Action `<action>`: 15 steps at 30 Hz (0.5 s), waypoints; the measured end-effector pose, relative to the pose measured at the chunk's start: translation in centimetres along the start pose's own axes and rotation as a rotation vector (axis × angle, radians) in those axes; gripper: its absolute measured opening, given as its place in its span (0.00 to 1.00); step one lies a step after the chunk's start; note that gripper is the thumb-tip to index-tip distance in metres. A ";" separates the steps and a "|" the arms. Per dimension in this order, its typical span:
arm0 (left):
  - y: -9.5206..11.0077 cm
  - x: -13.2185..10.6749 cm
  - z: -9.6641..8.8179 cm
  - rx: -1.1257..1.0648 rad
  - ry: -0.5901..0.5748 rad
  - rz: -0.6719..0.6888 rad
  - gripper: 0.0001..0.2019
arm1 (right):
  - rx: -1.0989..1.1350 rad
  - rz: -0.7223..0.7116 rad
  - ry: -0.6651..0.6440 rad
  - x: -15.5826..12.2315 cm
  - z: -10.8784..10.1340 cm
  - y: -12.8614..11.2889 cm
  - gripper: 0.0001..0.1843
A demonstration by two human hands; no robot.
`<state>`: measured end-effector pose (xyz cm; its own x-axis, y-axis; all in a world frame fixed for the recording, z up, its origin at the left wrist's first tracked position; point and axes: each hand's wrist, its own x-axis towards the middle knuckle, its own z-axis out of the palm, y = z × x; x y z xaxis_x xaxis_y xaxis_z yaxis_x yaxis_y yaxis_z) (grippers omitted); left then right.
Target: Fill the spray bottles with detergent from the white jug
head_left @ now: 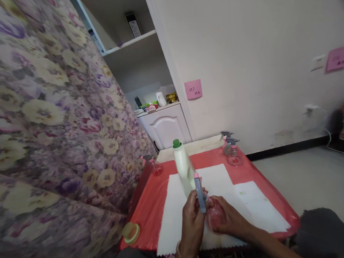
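Observation:
My left hand [193, 219] is closed round the grey trigger head [200, 194] of a small pink spray bottle [214, 214]. Wrapped round that bottle's clear pink body, my right hand [230, 217] holds it just above the white cloth [220, 180] on the red-covered table [152, 206]. Right behind my hands stands a white detergent bottle [183, 166] with a green neck, its cap off. A green-and-tan cap [131, 232] lies at the table's near left corner.
Two more pink spray bottles stand on the table, one at the far left [153, 166] and one at the far right [232, 153]. A flowered curtain [46, 111] hangs close on the left. A white cabinet [164, 125] and wall stand behind; bare floor lies to the right.

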<state>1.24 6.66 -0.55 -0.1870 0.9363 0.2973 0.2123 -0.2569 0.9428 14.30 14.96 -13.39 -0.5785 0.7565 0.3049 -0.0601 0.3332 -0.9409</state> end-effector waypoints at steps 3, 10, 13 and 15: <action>0.0 -0.3 -0.1 -0.054 -0.018 0.010 0.13 | -0.023 -0.018 -0.014 -0.1 0.0 0.4 0.42; 0.0 -1.5 -0.5 -0.021 -0.054 0.086 0.12 | -0.051 -0.028 0.006 -0.2 0.3 1.0 0.41; 0.7 -2.1 -0.9 0.045 -0.073 0.140 0.13 | -0.022 -0.011 0.003 -0.2 0.5 1.0 0.43; 1.5 -2.4 -1.2 0.085 -0.081 0.188 0.13 | 0.002 -0.009 -0.008 -0.2 0.6 0.9 0.45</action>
<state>0.84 3.73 0.31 -0.0596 0.8910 0.4500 0.3172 -0.4105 0.8549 13.88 14.75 -14.37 -0.5844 0.7492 0.3118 -0.0670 0.3384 -0.9386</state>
